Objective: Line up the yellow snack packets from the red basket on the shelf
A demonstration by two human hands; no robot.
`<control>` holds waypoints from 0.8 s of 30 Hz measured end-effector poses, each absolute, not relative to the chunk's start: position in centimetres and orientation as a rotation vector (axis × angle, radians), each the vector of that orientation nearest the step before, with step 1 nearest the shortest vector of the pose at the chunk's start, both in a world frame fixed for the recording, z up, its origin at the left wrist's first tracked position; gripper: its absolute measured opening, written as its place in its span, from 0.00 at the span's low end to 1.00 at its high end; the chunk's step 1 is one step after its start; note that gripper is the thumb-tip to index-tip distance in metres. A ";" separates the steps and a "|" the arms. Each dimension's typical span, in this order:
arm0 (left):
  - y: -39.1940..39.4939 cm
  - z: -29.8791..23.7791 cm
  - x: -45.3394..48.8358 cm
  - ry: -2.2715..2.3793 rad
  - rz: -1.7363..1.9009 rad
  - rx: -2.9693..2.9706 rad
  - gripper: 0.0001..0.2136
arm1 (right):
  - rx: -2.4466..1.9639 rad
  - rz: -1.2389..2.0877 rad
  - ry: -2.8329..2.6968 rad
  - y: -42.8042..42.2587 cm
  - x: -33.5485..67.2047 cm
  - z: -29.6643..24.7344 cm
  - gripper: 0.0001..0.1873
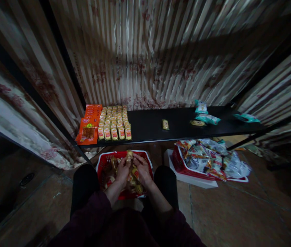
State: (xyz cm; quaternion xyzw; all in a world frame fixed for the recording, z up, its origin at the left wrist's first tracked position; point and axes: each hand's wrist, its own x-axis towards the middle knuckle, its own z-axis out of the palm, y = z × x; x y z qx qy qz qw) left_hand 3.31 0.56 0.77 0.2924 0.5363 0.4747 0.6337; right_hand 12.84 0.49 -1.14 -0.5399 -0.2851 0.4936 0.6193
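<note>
Between my knees, a red basket (pixel 149 159) with a white rim holds several small wrapped snacks. Above it, both hands are closed around one small yellow-wrapped snack (pixel 129 155). My left hand (pixel 122 170) grips it from the left, and my right hand (pixel 141 168) has its fingertips on the right side of the same packet. On the black shelf ahead, upright rows of matching yellow snack packets (pixel 114 132) stand next to orange snack bags (pixel 88 130) at the left end.
A single yellow packet (pixel 165 124) lies mid-shelf on the black shelf (pixel 145 127). Teal packets (pixel 207 119) lie farther right. On the floor at right, a second red basket (pixel 177 159) is heaped with snack bags. Metal posts and a patterned curtain (pixel 145 61) surround the shelf.
</note>
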 end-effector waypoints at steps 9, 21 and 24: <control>0.9 0.9 3.2 1.047 1.083 0.452 0.14 | -1.358 0.940 -0.902 0.0 12.9 -1.4 0.16; 0.9 1.1 3.6 0.952 1.091 0.402 0.16 | -1.421 0.721 -1.155 -0.7 13.0 0.1 0.15; 1.0 1.6 3.4 0.944 1.082 0.414 0.16 | -1.394 0.746 -1.117 -1.1 13.0 0.2 0.14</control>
